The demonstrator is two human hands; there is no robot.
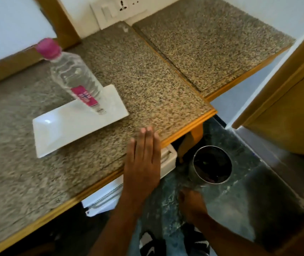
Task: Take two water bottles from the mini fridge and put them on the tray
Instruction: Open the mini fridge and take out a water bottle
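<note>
**One bottle on the tray, the second not yet fetched**

One water bottle (77, 78) with a pink cap stands upright on the white tray (55, 133), on the half of the tray that is toward the back of the worktop (147, 80). The tray lies near the front edge of the worktop. The near half of the tray is free.

The left hand (142, 159) is flat and open, fingers straight and together, and holds nothing; it is over the front edge of the worktop, and I cannot tell if it touches it. The right hand (191, 206) is lower, over the floor, blurred; I cannot tell how far it is open or if it has something.

Below the front edge a white part of the mini fridge (106, 196) shows. I think the step now is to go down for the second bottle. To do it well, take the bottle by its body, lift it clear of the worktop edge, and set it on the free half of the tray, apart from the first one so it is not knocked over.

Count: one bottle in view, one tray, two hands, one round metal bin (211, 166) on the floor.
</note>
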